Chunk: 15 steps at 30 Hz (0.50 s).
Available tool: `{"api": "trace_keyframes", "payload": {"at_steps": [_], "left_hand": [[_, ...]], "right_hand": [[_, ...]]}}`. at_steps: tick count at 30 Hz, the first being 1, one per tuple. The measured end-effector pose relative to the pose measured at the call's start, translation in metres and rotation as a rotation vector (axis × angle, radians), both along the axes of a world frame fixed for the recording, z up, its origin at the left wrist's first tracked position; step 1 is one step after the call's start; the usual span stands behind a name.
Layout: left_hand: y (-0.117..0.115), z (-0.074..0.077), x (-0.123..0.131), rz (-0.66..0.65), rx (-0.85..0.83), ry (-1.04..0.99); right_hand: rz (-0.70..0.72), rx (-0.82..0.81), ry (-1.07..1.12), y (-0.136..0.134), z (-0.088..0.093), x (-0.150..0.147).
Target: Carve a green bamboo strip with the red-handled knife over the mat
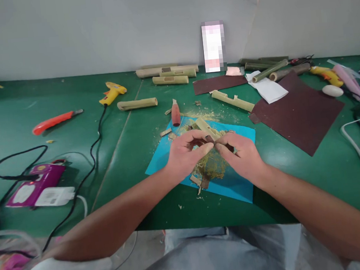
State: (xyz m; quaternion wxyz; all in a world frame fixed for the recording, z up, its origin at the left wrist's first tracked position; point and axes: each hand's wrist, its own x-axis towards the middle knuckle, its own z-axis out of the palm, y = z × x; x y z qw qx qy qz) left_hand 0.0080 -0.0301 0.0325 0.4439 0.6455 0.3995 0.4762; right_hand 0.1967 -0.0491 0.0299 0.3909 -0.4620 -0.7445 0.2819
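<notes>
Over a blue sheet, my left hand and my right hand meet fingertip to fingertip. Between them they pinch a small dark brown piece of sandpaper, mostly covered by the fingers. Just beyond the fingertips, a short pale bamboo tube lies on the sheet. Fine shavings and a few brown scraps are heaped below the hands. A short blade with a red wooden handle rests at the sheet's far left edge.
Several bamboo tubes lie toward the wall. To the right is a large brown sandpaper sheet near a white cloth. At left are a yellow glue gun, a red utility knife and a corded purple power strip.
</notes>
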Motion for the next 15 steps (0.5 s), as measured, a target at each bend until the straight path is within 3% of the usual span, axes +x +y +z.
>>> {"api": "trace_keyframes", "payload": {"at_steps": [4,10,15], "left_hand": [[0.000,0.002,0.000,0.007,0.008,-0.006],[0.019,-0.006,-0.013,0.056,-0.022,0.121],[0.042,-0.022,-0.026,0.134,0.162,0.343]], "right_hand": [[-0.006,0.025,-0.046,-0.001,0.001,0.002],[-0.178,0.194,-0.424,-0.001,0.009,0.010],[-0.216,0.043,-0.700,0.001,0.009,0.008]]}}
